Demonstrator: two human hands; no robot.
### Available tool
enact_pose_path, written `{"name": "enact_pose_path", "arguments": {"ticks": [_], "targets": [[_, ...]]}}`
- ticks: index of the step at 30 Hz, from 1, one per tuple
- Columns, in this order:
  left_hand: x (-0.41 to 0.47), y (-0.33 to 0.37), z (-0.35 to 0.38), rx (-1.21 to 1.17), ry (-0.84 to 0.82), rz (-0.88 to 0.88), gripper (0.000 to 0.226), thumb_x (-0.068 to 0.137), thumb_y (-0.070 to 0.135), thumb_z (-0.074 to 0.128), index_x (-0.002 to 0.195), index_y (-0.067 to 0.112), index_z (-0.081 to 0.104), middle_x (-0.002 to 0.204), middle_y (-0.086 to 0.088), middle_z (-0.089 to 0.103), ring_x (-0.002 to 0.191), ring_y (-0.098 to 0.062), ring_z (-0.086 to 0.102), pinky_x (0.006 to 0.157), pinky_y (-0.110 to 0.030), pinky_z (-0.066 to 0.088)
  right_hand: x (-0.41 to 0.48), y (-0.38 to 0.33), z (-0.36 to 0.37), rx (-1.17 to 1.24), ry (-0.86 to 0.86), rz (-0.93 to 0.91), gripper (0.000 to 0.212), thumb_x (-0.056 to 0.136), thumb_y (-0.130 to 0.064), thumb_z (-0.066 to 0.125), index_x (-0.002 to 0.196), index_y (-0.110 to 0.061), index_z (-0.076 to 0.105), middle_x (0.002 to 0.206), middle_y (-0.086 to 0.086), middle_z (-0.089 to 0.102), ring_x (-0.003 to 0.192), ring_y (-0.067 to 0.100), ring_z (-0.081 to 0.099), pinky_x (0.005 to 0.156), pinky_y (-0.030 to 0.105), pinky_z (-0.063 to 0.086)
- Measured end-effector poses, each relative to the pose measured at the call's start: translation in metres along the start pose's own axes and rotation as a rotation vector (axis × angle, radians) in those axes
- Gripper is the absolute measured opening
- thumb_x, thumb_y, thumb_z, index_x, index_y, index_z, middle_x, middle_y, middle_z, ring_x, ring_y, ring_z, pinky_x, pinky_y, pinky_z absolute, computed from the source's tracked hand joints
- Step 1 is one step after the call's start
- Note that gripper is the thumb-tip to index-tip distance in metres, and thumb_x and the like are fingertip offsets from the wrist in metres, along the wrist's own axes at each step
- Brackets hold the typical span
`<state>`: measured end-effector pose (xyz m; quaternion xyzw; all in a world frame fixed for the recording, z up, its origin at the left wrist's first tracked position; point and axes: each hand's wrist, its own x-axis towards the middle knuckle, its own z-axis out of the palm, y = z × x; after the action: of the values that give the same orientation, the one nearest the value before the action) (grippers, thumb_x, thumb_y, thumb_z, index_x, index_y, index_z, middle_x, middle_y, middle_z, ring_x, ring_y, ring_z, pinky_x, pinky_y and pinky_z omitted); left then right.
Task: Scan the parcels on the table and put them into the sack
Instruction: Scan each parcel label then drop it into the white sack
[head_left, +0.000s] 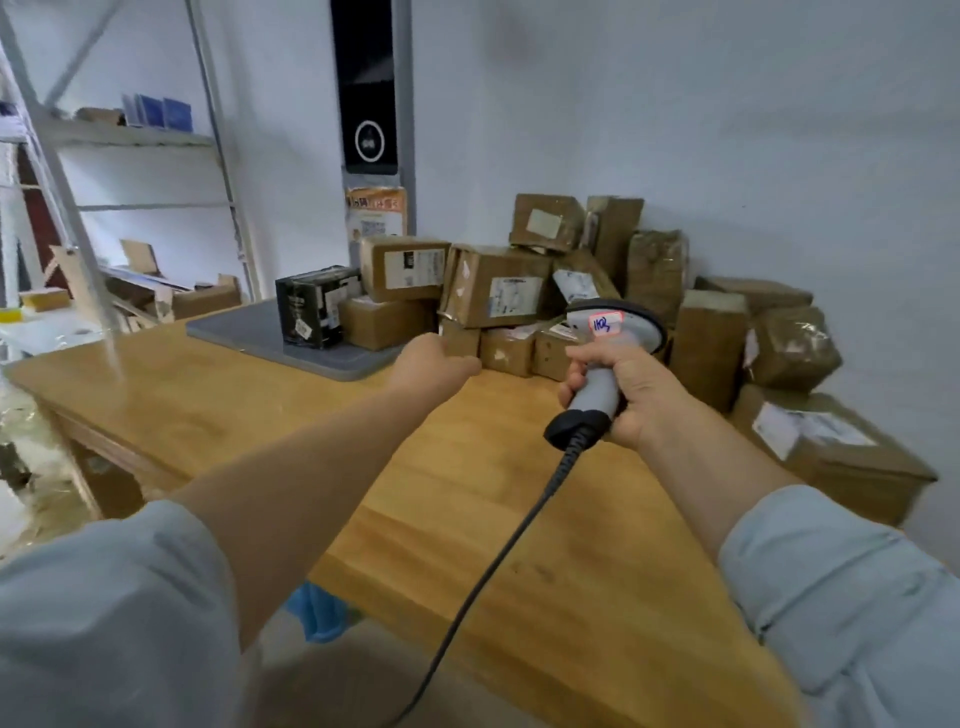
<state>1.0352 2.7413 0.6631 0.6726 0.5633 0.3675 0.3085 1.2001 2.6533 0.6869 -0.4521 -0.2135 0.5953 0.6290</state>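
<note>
Right hand (644, 389): fingers wrapped round the scanner (597, 389) handle. Left hand (434, 364): extended toward the parcels (498, 291) on the tabletop (260, 415); I cannot tell its finger state.

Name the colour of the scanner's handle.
Light grey scanner handle, black at the base; head view.

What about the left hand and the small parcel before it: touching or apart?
Cannot tell. The head view shows the left hand overlapping the small parcel, its fingertips hidden; no contact or gap is plain.
</note>
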Motion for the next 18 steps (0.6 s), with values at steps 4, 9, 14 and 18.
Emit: {"name": "enact_pose_path", "arguments": {"ticks": [4,9,14,18], "targets": [[0.03,0.039,0.064,0.03,-0.082,0.065,0.024,0.087,0.031,0.068,0.076,0.019,0.05,0.074,0.006,0.045,0.077,-0.016,0.052,0.059,-0.026,0.039,0.019,-0.038,-0.051,0.016,0.1,-0.075,0.023,0.089,-0.004,0.059,0.068,-0.007,0.049,0.053,0.002,0.046,0.044,0.011,0.044,0.044,0.022,0.051],[0.078,0.07,0.145,0.118,-0.174,0.085,0.056,0.076,0.048,0.074,0.115,0.01,0.06,0.105,-0.006,0.065,0.095,-0.02,0.061,0.075,-0.034,0.054,0.048,-0.057,-0.102,0.046,0.151,-0.055,0.024,0.089,-0.005,0.058,0.067,-0.007,0.049,0.05,0.002,0.046,0.042,0.012,0.045,0.042,0.021,0.05],[0.121,0.093,0.213,0.262,-0.188,0.01,0.125,0.064,0.064,0.076,0.151,0.005,0.009,0.152,-0.02,0.025,0.139,-0.036,0.027,0.109,-0.044,0.034,0.087,-0.071,-0.129,0.024,0.165,-0.033,0.021,0.088,-0.006,0.059,0.068,-0.006,0.052,0.049,0.003,0.05,0.039,0.011,0.048,0.041,0.023,0.049],[0.154,0.092,0.246,0.258,-0.175,-0.053,0.139,0.059,0.057,0.084,0.152,0.008,-0.008,0.154,-0.023,0.014,0.142,-0.038,0.018,0.115,-0.048,0.025,0.113,-0.077,-0.14,0.007,0.173,-0.019,0.018,0.087,-0.005,0.06,0.069,-0.004,0.054,0.051,0.003,0.052,0.04,0.012,0.049,0.042,0.023,0.049]]}}
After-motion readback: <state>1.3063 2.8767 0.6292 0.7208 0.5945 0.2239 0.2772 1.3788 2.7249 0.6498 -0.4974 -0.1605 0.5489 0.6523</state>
